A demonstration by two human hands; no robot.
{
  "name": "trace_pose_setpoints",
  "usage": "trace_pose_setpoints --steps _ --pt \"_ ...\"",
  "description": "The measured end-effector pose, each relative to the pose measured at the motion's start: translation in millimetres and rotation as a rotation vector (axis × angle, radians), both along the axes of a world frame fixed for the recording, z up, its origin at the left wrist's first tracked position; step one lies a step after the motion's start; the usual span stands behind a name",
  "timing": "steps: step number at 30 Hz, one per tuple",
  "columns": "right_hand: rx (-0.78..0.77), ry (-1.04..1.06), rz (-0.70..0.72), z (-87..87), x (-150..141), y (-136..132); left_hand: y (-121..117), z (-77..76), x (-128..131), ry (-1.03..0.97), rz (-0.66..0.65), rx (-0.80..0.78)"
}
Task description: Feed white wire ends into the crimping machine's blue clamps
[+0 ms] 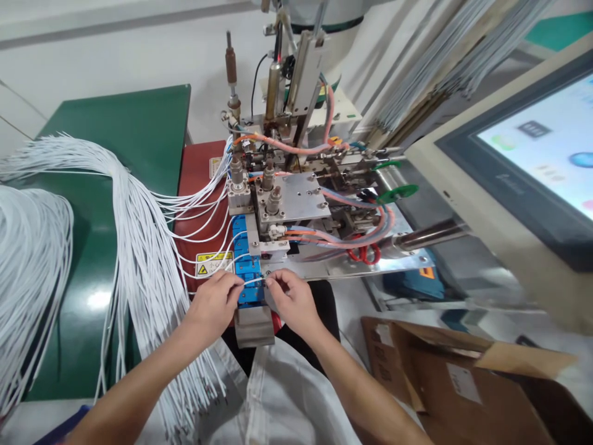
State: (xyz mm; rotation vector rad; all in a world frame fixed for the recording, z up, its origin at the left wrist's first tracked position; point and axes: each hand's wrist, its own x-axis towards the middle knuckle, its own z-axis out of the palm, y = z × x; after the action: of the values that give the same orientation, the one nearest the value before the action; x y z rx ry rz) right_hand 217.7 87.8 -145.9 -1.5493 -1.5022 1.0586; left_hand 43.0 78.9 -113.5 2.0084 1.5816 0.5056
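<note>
Between my two hands a white cable [252, 281] is stretched across a row of blue fixture blocks [247, 266] at the machine's front. My left hand [217, 301] pinches the cable on the left side of the blocks. At its end, by the right side of the blocks, my right hand [293, 299] has thumb and forefinger closed on it; the tip itself is too small to make out. Further back, several white cables lie across other blue blocks and run under the machine [296, 198]. A large bundle of white cables [139, 228] spreads out to the left.
The green table [92, 346] also bears a second cable coil [32, 266]. A solder wire spool [390, 183] is on the machine's right. A touchscreen [532, 148] juts in at right, above an open cardboard box [463, 377]. A metal chute [254, 326] sits below the blocks.
</note>
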Motion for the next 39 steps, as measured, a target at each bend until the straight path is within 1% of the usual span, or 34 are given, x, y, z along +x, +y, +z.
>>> trace_pose_setpoints --steps 5,9,12,15,17,19,22,25,28,32,35,36,37,39 --pt "-0.047 -0.137 0.051 -0.7 0 4 4 -5.5 4 0.079 0.012 0.039" --pt "-0.068 -0.12 0.111 -5.9 4 9 5 -3.5 6 0.104 0.011 0.047" --pt "-0.007 -0.117 0.191 -7.0 8 11 5 -4.3 5 0.089 -0.004 0.076" --pt "0.097 -0.185 0.206 -6.5 6 14 4 -6.8 4 0.09 -0.011 0.092" --pt "0.166 -0.238 0.183 -8.8 2 14 4 -7.9 4 0.092 -0.017 0.109" --pt "0.198 -0.228 0.138 -14.1 -4 13 3 -8.3 5 0.101 -0.023 0.126" --pt "0.17 -0.138 0.046 -23.9 -11 9 1 -8.1 6 0.141 -0.026 0.139" --pt "0.141 -0.111 0.027 -29.3 -12 8 -1 -8.1 6 0.231 -0.047 0.178" --pt "0.089 -0.05 0.017 -29.1 -8 10 -3 -10.0 3 0.309 -0.096 0.234" --pt "0.066 0.149 -0.151 -25.4 1 12 -8 -11.1 -4 0.326 -0.151 0.323" --pt "0.07 0.256 -0.223 -23.1 9 12 -18 -3.2 -15 0.335 -0.201 0.404" --pt "0.071 0.284 -0.229 -22.4 12 11 -22 1.3 -20 0.324 -0.237 0.386" --pt "0.072 0.31 -0.23 -21.9 14 10 -28 6.0 -25 0.307 -0.288 0.329" --pt "0.07 0.352 -0.214 -20.9 17 8 -39 14.6 -34 0.285 -0.408 0.134"
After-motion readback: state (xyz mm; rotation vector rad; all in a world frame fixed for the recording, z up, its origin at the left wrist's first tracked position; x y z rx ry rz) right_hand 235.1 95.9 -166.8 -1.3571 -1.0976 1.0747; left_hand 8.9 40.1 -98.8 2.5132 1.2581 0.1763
